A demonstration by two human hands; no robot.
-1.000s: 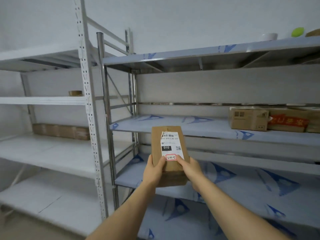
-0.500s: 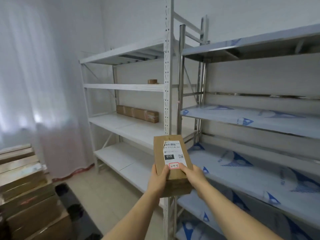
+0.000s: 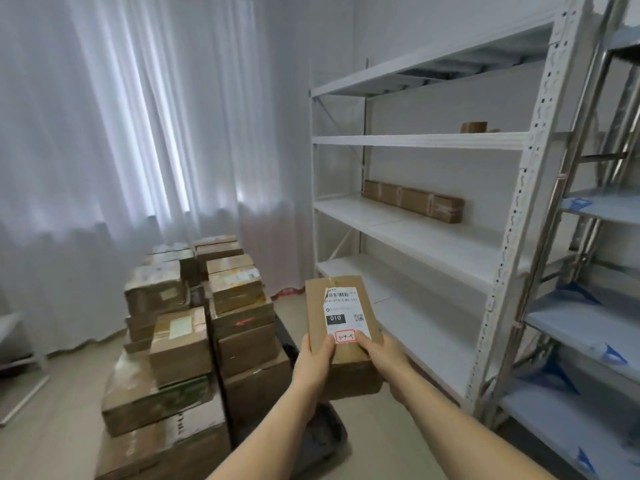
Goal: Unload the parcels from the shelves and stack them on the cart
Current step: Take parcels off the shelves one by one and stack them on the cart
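Observation:
I hold a small brown cardboard parcel (image 3: 341, 332) with a white shipping label in front of me, above the floor. My left hand (image 3: 313, 358) grips its near left edge, thumb on top. My right hand (image 3: 382, 356) grips its near right edge, thumb beside the red-framed mark on the label. To the left stands the dark cart (image 3: 308, 434), loaded with several stacked cardboard parcels (image 3: 194, 327). A long brown parcel (image 3: 414, 200) lies on the white shelf unit (image 3: 433, 233) to the right.
A roll of brown tape (image 3: 473, 127) sits on a higher white shelf. A steel rack with blue-printed shelves (image 3: 588, 327) stands at the far right. White curtains (image 3: 138, 133) cover the wall behind the cart. Tiled floor lies between cart and shelves.
My view has swung left, away from the steel rack toward the cart and curtains. Both hands still hold the parcel in the same grip. The loaded cart has come fully into view.

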